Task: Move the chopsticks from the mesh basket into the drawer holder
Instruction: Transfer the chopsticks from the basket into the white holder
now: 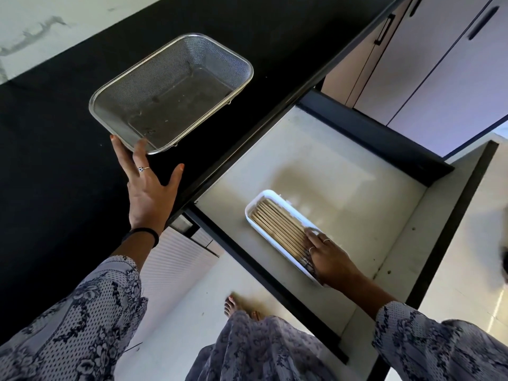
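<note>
The metal mesh basket [176, 92] stands on the black counter with nothing visible inside it. My left hand [148, 182] lies flat with fingers spread, its fingertips touching the basket's near rim. In the pulled-out drawer [357, 193] sits a white oblong holder [264, 199] packed with several wooden chopsticks [277, 226] lying side by side. My right hand [328, 257] rests on the near end of the chopsticks and the holder, fingers pressed down on them rather than wrapped around.
The black counter [55, 149] stretches to the left, with a pale wall behind it. Pale cabinet doors [439, 64] with dark handles stand at the upper right. My bare foot [233, 305] is on the light floor beneath the drawer.
</note>
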